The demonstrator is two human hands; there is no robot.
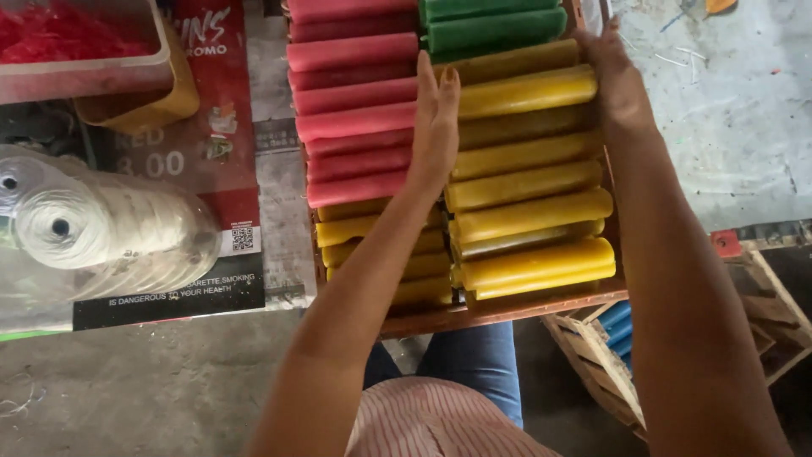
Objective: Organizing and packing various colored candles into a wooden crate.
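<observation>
Yellow wax candles (529, 182), thick and matte with dented ends, lie stacked on their sides in the right half of a reddish wooden tray (474, 317), reaching down to its near edge. The left hand (434, 127) stands flat and open, edge-on between them and the red candles (355, 118), while the right hand (616, 80) presses open-palmed on their outer ends at the tray's right edge. Held so, the two hands seem to square the stack; green candles (495, 25) sit toward the far edge.
</observation>
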